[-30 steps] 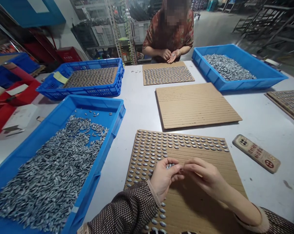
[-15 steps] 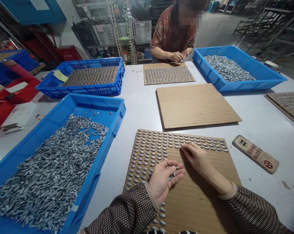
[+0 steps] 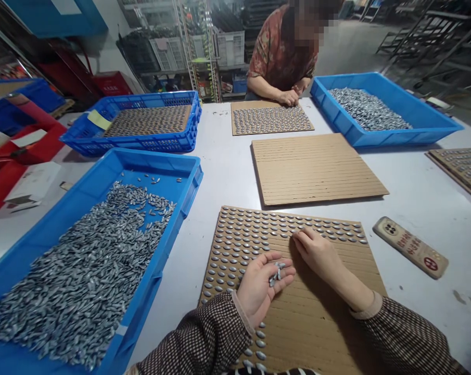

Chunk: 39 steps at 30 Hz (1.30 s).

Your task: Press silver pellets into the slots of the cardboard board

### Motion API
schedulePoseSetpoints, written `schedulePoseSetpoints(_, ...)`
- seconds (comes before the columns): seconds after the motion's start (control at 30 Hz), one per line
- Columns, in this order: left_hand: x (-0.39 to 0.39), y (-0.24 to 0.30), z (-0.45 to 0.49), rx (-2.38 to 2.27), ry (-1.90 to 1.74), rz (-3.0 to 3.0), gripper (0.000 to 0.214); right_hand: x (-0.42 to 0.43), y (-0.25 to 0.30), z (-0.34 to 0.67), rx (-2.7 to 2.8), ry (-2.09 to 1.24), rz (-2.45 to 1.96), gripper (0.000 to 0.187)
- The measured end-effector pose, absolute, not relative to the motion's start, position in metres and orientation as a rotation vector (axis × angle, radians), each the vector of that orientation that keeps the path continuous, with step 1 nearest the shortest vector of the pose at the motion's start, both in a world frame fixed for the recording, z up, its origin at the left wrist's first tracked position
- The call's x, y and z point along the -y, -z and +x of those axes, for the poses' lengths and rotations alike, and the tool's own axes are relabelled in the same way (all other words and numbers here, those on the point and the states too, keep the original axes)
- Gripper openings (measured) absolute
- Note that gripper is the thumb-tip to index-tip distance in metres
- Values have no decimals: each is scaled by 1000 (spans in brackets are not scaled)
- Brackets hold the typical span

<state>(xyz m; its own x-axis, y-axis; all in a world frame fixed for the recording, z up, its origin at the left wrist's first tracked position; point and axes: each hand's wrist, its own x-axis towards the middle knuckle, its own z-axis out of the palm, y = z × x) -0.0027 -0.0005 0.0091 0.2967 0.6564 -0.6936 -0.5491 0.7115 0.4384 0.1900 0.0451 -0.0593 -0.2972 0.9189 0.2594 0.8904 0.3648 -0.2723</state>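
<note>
Table: On my feed, a white table [image 3: 225, 172] fills the middle, with white bins [image 3: 230, 49] racked behind it.
Co-worker: Across from me, a person in a patterned top [image 3: 276, 57] leans over a filled card [image 3: 272, 121], both hands near its far edge.
Pieces: Here they are, a few loose pieces [image 3: 273, 282] lying on the fingers of the left hand [image 3: 258, 284], just beyond the thumb; the right fingertips are near, but apart from them.
Card: Below both hands, a card [image 3: 309, 323] carries rows of pieces [image 3: 249, 229] along its far and left sides, the right fingertips right beside the far rows.
Near tray: To my left, a blue tray [image 3: 141, 174] with a big heap [image 3: 87, 271] of the same pieces, a few strays at its far end.
Far tray: Far right, another tray [image 3: 407, 136] with its own heap [image 3: 366, 109].
Crate: A blue crate [image 3: 153, 144] holding a board [image 3: 149, 120] of pieces and a yellow slip [image 3: 98, 120].
Left fingers: Palm up, loosely spread, slightly curled under the pieces.
Right fingers: The right hand [image 3: 319, 255] has thumb and forefinger pressed together at the card; I can't tell whether they pinch a piece.
</note>
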Motion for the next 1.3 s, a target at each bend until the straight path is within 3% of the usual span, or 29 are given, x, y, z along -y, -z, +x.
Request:
schedulePoseSetpoints(0.13,0,-9,-3,-963,-806,114,24,-36,45,188,2210,-159,-1543,23)
schedulePoseSetpoints(0.3,0,-5,1,-942,-838,152,21,-11,18,179,2199,-532,-1239,26)
schedulePoseSetpoints(0.47,3,-4,5,-925,-834,204,21,1,13,175,2240,-489,-1235,22)
schedulePoseSetpoints(0.6,5,-4,6,-948,-771,266,14,6,14,182,2097,-675,-1216,20)
schedulePoseSetpoints(0.87,5,6,14,-991,-736,392,29,15,-3,187,1947,-1032,-1237,18)
schedulePoseSetpoints(0.97,2,2,16,-995,-736,334,29,7,5,196,1971,-936,-1323,18)
schedulePoseSetpoints(1.17,1,-7,17,-992,-747,170,25,-25,48,218,2076,-285,-1429,19)
schedulePoseSetpoints(1.3,6,-4,15,-984,-721,189,25,-36,63,219,2144,-147,-1443,23)
